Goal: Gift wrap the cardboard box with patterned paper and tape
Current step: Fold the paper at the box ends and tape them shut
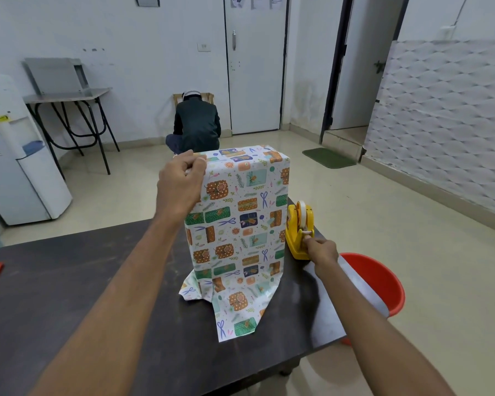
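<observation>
On dark table (69, 281), centre: box (237, 212) standing on end, draped in patterned paper (235, 304); cardboard itself not visible. Left hand (180, 181) closed, pinching paper at top left corner, probably to keep fold tight until taped. Right hand (322, 250) at yellow tape dispenser (299, 232) just right of box, fingertips closed at cutter, seemingly on tape end. Loose paper flap spread on near side, unfolded. Red bucket (383, 281) at right, beyond table edge; contents not visible.
</observation>
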